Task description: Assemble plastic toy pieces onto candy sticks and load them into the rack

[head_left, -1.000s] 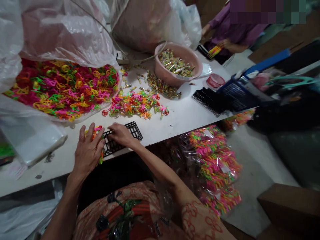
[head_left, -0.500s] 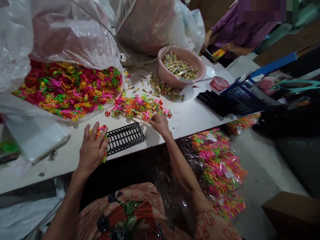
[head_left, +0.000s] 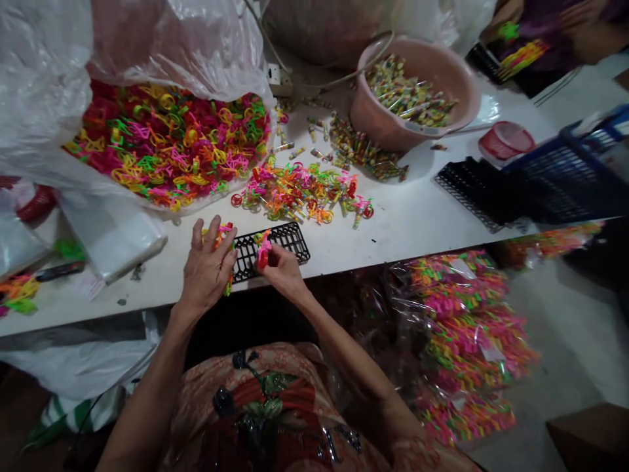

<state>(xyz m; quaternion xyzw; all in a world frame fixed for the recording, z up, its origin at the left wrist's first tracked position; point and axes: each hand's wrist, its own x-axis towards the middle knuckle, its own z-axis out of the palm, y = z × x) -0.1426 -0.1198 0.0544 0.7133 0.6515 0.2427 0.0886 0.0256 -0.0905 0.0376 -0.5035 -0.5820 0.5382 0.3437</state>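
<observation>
A black plastic rack [head_left: 295,240] with rows of slots lies at the table's front edge. Over its left end my left hand [head_left: 209,265] rests with fingers spread, partly covering colourful plastic toys [head_left: 227,229] there. My right hand [head_left: 284,272] pinches a small pink and red plastic toy [head_left: 263,252] above the rack's middle slots. Just behind the rack is a loose pile of bright plastic toys [head_left: 299,190], some with wheel-like rings and small candy-filled tubes.
A big clear bag [head_left: 171,144] of plastic toys lies open at the back left. Small filled tubes spill beside a pink basin [head_left: 417,124]. More black racks [head_left: 466,193] and a blue basket [head_left: 570,174] stand right. Packed bags [head_left: 466,328] lie below. Another person's hands work at top right.
My right hand has come from the toy pile to over the rack, now with a pink and red toy in its fingers. My left hand stays at the rack's left end. The view has shifted.
</observation>
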